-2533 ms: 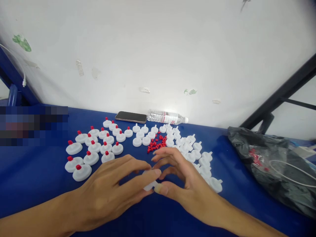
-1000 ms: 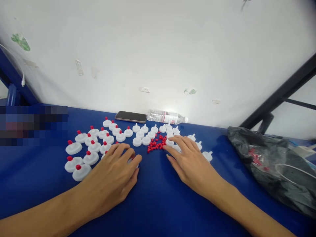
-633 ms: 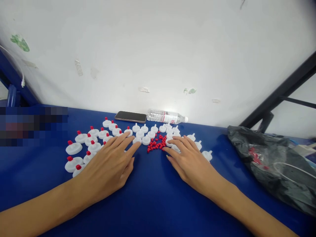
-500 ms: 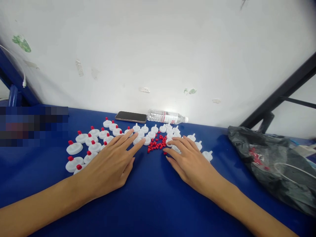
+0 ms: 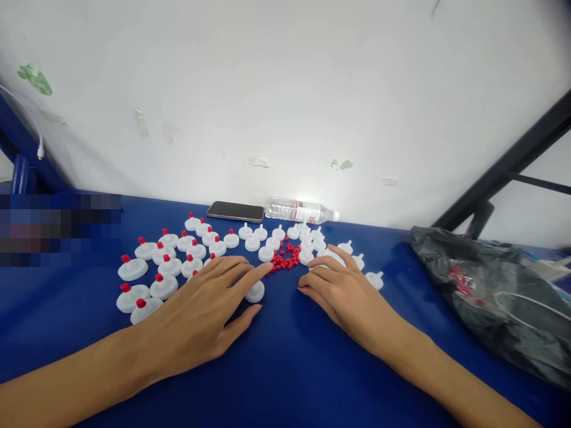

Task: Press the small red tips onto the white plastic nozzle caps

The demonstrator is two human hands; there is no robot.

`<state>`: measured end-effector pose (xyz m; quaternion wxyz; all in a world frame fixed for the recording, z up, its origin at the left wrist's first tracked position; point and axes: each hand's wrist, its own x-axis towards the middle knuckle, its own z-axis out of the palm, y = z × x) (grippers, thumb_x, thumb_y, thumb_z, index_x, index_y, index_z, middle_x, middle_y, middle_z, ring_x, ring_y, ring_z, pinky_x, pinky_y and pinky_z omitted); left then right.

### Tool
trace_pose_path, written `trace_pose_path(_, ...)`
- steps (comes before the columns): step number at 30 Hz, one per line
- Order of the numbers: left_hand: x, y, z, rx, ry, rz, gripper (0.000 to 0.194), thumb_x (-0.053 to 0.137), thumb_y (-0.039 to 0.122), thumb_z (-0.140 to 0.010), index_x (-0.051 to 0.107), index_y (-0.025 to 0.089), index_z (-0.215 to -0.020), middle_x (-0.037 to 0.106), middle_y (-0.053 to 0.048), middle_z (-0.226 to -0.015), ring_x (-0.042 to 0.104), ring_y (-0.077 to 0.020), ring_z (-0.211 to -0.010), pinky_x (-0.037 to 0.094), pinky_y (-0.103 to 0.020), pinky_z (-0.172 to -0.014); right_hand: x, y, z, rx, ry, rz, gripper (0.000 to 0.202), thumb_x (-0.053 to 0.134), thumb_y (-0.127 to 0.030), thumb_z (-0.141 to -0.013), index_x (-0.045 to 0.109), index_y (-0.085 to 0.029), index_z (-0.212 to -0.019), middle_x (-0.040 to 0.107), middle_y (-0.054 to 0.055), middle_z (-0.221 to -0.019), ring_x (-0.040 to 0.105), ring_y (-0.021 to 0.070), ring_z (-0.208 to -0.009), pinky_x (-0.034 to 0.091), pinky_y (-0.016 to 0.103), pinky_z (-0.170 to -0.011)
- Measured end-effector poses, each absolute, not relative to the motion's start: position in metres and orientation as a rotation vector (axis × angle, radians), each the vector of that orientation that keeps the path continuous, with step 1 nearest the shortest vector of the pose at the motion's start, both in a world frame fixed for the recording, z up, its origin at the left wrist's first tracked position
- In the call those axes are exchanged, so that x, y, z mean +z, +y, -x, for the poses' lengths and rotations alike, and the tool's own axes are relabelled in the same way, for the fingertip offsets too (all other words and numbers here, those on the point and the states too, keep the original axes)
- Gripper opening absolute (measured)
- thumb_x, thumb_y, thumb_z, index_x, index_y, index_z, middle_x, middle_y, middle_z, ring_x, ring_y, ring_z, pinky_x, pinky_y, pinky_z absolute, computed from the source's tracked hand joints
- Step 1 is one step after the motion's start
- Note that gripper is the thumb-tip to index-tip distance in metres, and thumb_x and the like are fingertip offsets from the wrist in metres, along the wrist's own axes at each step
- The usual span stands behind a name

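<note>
One white disc [image 5: 255,292] lies on the blue worktop [image 5: 276,374] in the gap between the index finger and thumb of the left hand [image 5: 191,318], partly under the index finger; whether the finger touches it, I cannot tell. The left thumb stands wide of the index finger, its tip nearer than the disc, and the other fingers reach forward over the worktop. The fingers of the right hand [image 5: 352,294] are bent and close together, set over a cluster of bare-spouted discs [image 5: 306,257]; whether they grip any is hidden. Beyond and to the left of the left fingers stand eighteen red-capped discs [image 5: 164,286], two of them partly covered by the hand. Just beyond the left fingertips are six more bare-spouted discs, spouts up where these show. The cluster beyond and under the right fingers is too crowded and covered to count, though three discs sit separately along the hand's outer side. Between the two sets of fingertips, slightly beyond them, lies one loose pile of small red caps [image 5: 289,258], roughly thirty, some overlapping. Farther from the fingers, near the wall [image 5: 285,89], lie one phone [image 5: 235,211] and one clear bottle [image 5: 301,210] on its side, end to end. One black plastic bag [image 5: 513,315], with red pieces [image 5: 461,280] in clear wrapping, lies well to the right of the right fingers.
</note>
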<state>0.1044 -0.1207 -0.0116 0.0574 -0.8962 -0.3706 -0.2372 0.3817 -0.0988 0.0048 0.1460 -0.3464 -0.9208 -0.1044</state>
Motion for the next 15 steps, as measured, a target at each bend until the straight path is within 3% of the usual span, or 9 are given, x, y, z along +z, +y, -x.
trace_pose_path(5,-0.021,-0.119,-0.102,-0.666,-1.081,2.738,0.051,0.049,0.022,-0.107,0.041,0.022,-0.157,0.070,-0.009,-0.130,0.065,-0.0244,-0.123,0.053,-0.042,-0.107,0.007,-0.103,-0.378,-0.125,-2.587,0.931,0.022,0.052,-0.014,-0.107,0.073,-0.019,-0.112,0.081,0.007,-0.101,0.073,0.0250,-0.109,0.038,0.062,-0.120)
trace_pose_path(9,-0.020,-0.126,-0.103,-0.784,-1.051,2.721,0.042,0.048,0.020,-0.107,0.046,0.020,-0.149,0.068,-0.009,-0.126,0.067,-0.0235,-0.114,0.056,-0.040,-0.099,0.008,-0.107,-0.375,0.034,-2.483,0.909,0.023,0.057,-0.018,-0.106,0.072,-0.022,-0.123,0.079,0.007,-0.107,0.073,0.0240,-0.100,0.048,0.055,-0.110)
trace_pose_path(15,-0.012,-0.140,-0.111,-0.835,-0.981,2.833,0.027,0.044,0.015,-0.106,0.054,0.020,-0.130,0.060,-0.008,-0.118,0.067,-0.0168,-0.087,0.058,-0.030,-0.075,0.015,-0.115,-0.368,0.364,-2.268,0.838,0.011,0.070,-0.018,-0.099,0.074,-0.026,-0.106,0.081,-0.002,-0.099,0.074,0.0183,-0.088,0.048,0.046,-0.109)
